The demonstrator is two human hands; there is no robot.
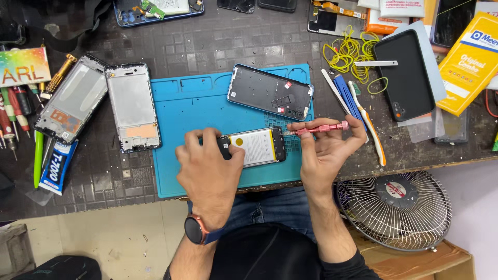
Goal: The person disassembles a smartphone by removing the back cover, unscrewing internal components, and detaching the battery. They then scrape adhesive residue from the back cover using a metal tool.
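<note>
Dark bench (pixel 218 46) carries a blue mat (pixel 197 109). On the mat's near edge lies an opened phone (pixel 254 147), pinned by the left hand (pixel 207 166), fingers closed on its end. Right hand (pixel 324 148) grips a pink screwdriver (pixel 319 128), tip at the phone's right end.

A yellow rectangular package (pixel 469 65) with a blue-and-white patch lies tilted at the worktop's right edge. An orange-and-white box (pixel 388 19) sits at the top, right of centre — partly under white packets. A rainbow-coloured sign (pixel 23 66) lies at the far left. Below it, a blue-and-white labelled glue tube (pixel 57 167) rests near the worktop's front edge.
</note>
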